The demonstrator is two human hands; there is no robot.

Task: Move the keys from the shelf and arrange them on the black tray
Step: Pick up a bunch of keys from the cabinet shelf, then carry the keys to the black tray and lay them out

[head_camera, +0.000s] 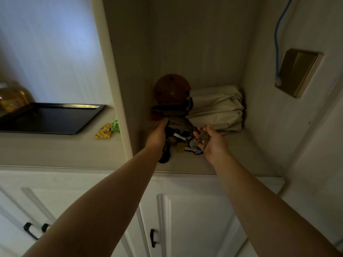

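A dark tangle of keys and key fobs (178, 138) lies on the pale shelf (232, 154) inside an open cupboard niche. My left hand (156, 135) curls over the left side of the pile, fingers closed on dark fobs. My right hand (213, 141) holds a small bunch of metal keys (201, 139) at the pile's right side. The black tray (50, 118) rests empty on the counter to the left, beyond the niche's side wall.
A folded beige cloth bundle (217, 108) and a round brown object (171, 89) sit behind the keys. A yellow packet (104, 130) and green item (116, 124) lie beside the tray. A yellow bottle (13, 97) stands far left. Cabinet doors below.
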